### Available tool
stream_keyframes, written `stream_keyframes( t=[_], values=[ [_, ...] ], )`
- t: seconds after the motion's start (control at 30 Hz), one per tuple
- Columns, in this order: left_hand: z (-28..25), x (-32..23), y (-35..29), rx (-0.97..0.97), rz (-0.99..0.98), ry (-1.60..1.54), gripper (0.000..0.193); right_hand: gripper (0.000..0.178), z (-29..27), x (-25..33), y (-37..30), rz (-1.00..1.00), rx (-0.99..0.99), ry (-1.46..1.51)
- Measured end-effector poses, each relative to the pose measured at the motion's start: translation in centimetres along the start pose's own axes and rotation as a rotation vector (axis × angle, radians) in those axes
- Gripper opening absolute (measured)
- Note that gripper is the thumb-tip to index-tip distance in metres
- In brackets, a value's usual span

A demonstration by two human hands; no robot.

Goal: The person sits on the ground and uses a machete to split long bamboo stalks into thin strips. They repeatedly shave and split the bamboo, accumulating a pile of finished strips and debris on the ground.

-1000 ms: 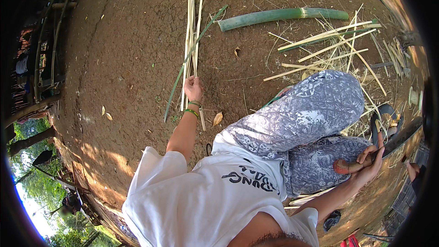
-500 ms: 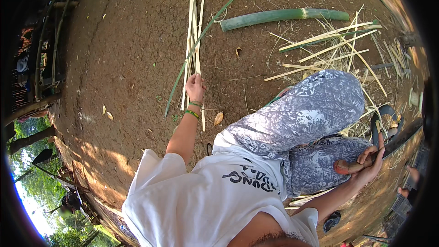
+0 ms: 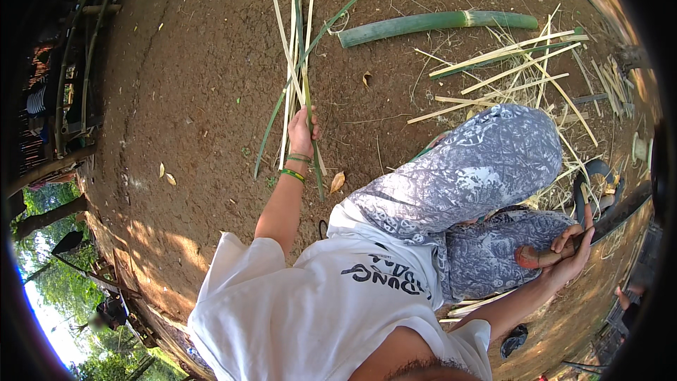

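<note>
Bold dark lettering (image 3: 388,275) runs across the chest of the white T-shirt (image 3: 296,310), the only writing that catches my eye! Out toward the far edge of the bare ground (image 3: 190,85), a green bamboo tube (image 3: 416,25) lies lengthwise, and beside it, toward the right edge, pale loose strips (image 3: 486,83) sprawl crisscross over shavings. The patterned trousers (image 3: 465,169), knees folded, stand between the two hands and hide part of that litter. A dry leaf (image 3: 337,182) rests just beside the left wrist.

Over to the left arm, nearly straight, banded at the wrist: the left hand (image 3: 303,132) is clamped on bamboo strips (image 3: 301,77), pale and green together, fanning out from the fist toward the far edge. How many are gripped, I can't tell. A green strip (image 3: 269,129) slants across that bundle.

And the right hand (image 3: 572,250), down by the thigh, has fingers curled on the brown handle of a knife (image 3: 627,213), one finger sticking out straight, the dark blade pointing toward the ground's right edge!
</note>
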State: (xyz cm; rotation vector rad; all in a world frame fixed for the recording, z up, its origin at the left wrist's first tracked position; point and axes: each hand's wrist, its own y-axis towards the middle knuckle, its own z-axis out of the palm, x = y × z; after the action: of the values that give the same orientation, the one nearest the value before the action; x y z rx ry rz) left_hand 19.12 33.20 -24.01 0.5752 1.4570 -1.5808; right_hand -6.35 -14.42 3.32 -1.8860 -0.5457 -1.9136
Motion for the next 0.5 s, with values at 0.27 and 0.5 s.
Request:
stream_keyframes(
  t=[0.27,0.5],
  values=[
    [1.0,-0.1,-0.1,-0.216,0.273,0.399,0.034,0.052,-0.2,-0.1,0.0,-0.007,0.011,0.002],
    [0.3,-0.7,0.4,-0.22,0.272,0.533,0.02,0.053,-0.7,-0.2,0.0,-0.011,0.032,0.033]
  ],
)
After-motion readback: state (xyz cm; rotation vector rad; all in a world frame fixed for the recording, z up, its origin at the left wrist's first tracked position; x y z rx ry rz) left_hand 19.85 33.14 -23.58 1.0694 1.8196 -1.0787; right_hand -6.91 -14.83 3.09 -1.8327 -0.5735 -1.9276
